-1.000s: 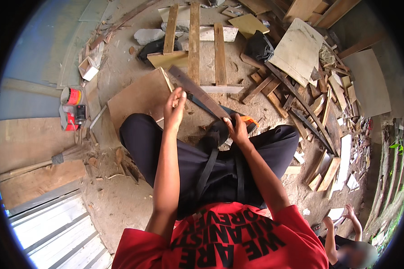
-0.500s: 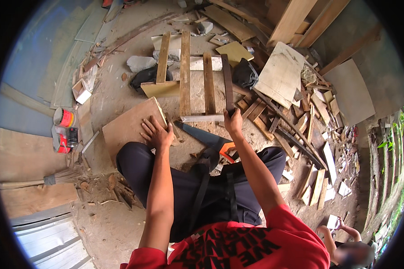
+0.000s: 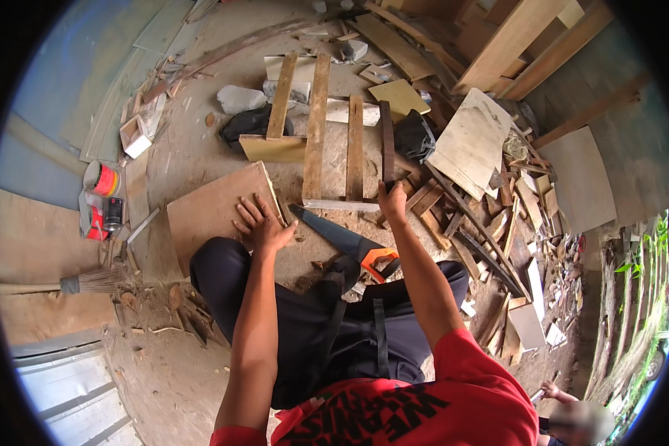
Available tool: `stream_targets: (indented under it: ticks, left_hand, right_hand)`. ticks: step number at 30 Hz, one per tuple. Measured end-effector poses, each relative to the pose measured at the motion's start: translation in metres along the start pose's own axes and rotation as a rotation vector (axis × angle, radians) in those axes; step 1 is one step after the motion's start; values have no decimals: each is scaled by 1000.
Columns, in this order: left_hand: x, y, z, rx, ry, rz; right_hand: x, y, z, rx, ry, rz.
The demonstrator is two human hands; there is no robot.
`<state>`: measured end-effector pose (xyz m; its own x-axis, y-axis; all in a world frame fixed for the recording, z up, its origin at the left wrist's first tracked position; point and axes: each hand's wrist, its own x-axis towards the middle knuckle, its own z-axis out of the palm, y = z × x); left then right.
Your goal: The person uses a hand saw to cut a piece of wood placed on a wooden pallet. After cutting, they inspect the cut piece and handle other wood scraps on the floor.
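Note:
My left hand lies with spread fingers on a brown plywood panel beside my left knee. My right hand is closed round the near end of a dark wooden strip that points away from me. Left of that strip, a short slat and a longer slat run side by side, their near ends at a pale-edged board. Between my hands a handsaw with an orange handle rests on the ground, its handle near my feet.
Wood offcuts and a pale sheet are heaped on the right. A black bag sits beyond the strip. On the left are cans and a broom. Another person is at the lower right.
The whole view has shifted slightly. My left hand stays on the panel and my right hand keeps its hold on the strip. The other person's hand at the lower right has moved.

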<state>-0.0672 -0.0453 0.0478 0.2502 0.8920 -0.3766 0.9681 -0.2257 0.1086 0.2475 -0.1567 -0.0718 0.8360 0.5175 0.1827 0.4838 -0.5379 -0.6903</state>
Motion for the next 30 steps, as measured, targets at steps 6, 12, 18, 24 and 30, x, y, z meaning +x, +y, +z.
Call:
stream_targets:
  ticks: [6, 12, 18, 24, 30]
  left_hand:
    - [5, -9, 2, 3, 4, -5]
    - [4, -1, 1, 15, -26, -5]
    - [5, -3, 2, 29, -21, -25]
    - [4, 2, -1, 39, -25, -31]
    - [1, -1, 0, 36, -3, -23]
  right_hand:
    - [9, -5, -9, -96, -165, -96]
    - [28, 12, -30, -11, -361, -61]
    - [22, -6, -47, 57, -424, 5]
    - [22, -1, -46, 17, -403, -15]
    - [18, -3, -39, -18, -368, -58]
